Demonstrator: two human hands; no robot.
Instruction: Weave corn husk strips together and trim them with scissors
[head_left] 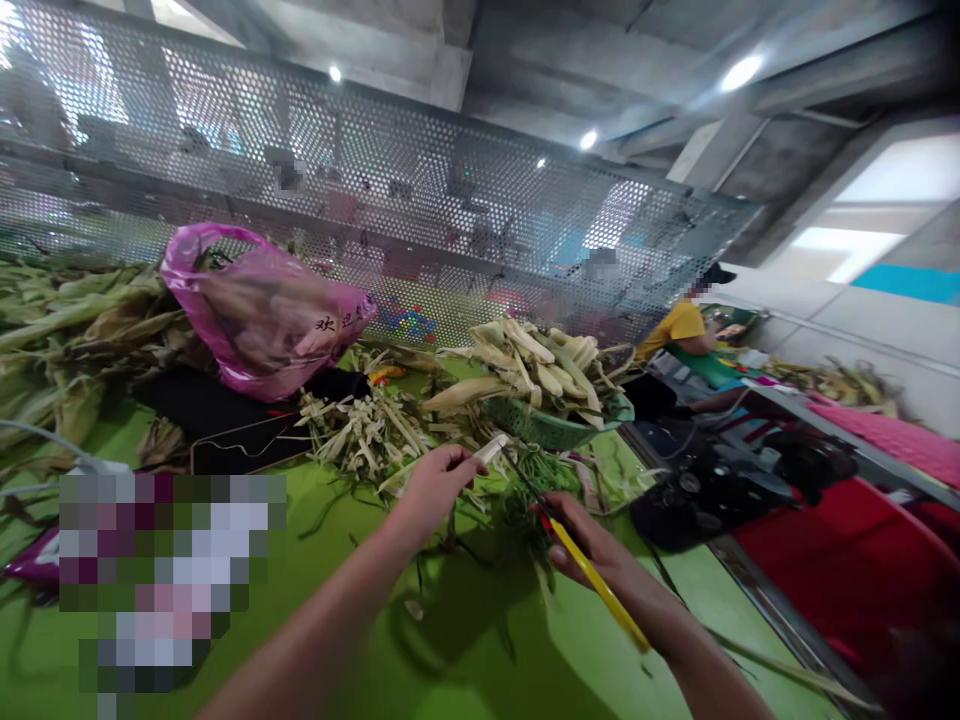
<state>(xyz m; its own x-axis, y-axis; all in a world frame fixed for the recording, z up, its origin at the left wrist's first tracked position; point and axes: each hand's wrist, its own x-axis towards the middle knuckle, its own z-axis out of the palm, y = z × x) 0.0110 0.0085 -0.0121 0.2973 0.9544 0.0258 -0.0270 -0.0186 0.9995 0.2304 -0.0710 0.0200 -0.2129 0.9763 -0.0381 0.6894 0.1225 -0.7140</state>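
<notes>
My left hand (436, 492) pinches a short pale piece that looks like peeled stalk or husk (493, 450) between thumb and fingers. In my right hand (587, 540) is a yellow-handled knife-like tool (596, 580), gripped low down, red near its thin dark blade. The blade's tip reaches up beside the pale piece; whether they touch I cannot tell. Just beyond stands a green basket (525, 422) heaped with pale husk-covered ears (544, 370). Cut pale stalk ends (367, 430) lie piled left of it, and green stringy scraps (544, 490) lie below it.
A pink plastic bag (262, 310) stands at the back left beside heaped husks (82, 330). A perforated metal screen (390, 190) runs behind the green tabletop (465, 650). Dark bags (720, 480) and red seats (855, 570) are at right. A person in yellow (682, 328) sits farther off.
</notes>
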